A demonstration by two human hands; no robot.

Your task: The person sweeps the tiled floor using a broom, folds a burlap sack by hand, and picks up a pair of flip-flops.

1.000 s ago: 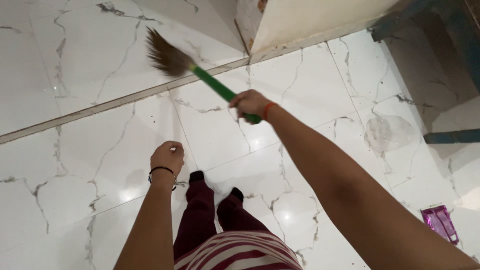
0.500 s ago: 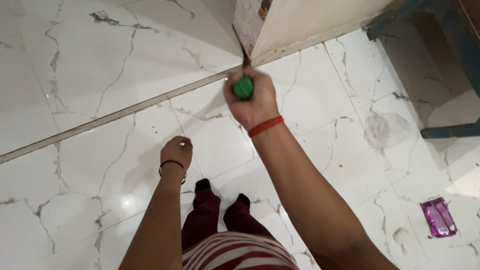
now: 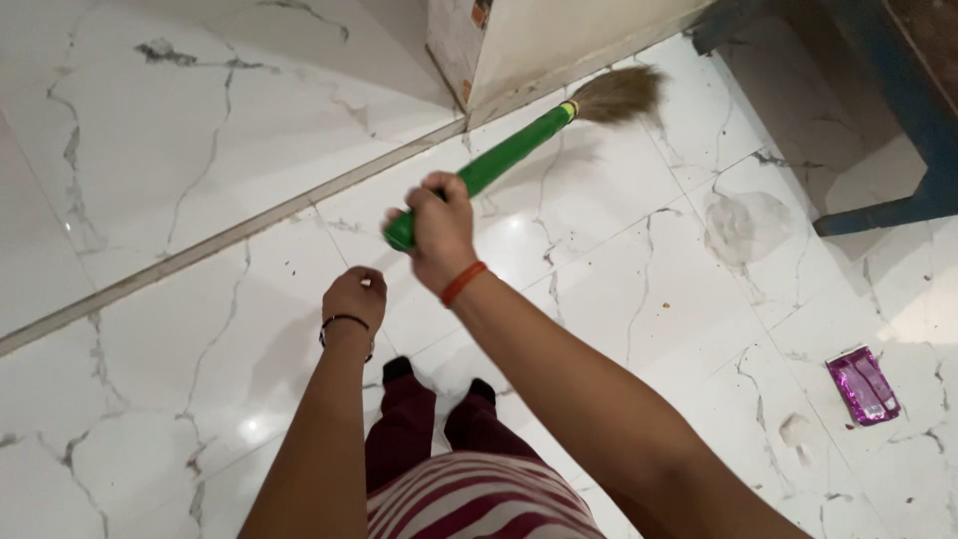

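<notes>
My right hand [image 3: 439, 228] grips the lower end of a broom's green handle [image 3: 499, 163]. The handle slants up to the right, and its brown bristles [image 3: 621, 95] brush the white marble floor [image 3: 180, 329] near the base of a cream wall corner [image 3: 539, 45]. An orange band circles that wrist. My left hand [image 3: 353, 296] hangs in a loose fist over the floor, with a dark bracelet on its wrist and nothing seen in it. Below are my maroon trousers, dark socks and striped top.
A purple wrapper [image 3: 863, 384] lies on the floor at the right. A clear plastic bag [image 3: 746, 225] lies near a blue furniture leg [image 3: 898, 210]. A small white scrap [image 3: 793, 429] sits by the wrapper. A grey threshold strip [image 3: 200, 250] crosses the floor diagonally.
The broom swung from the far left across to the right, bristles now by the wall corner. My right hand turned with it. My left hand stayed almost still.
</notes>
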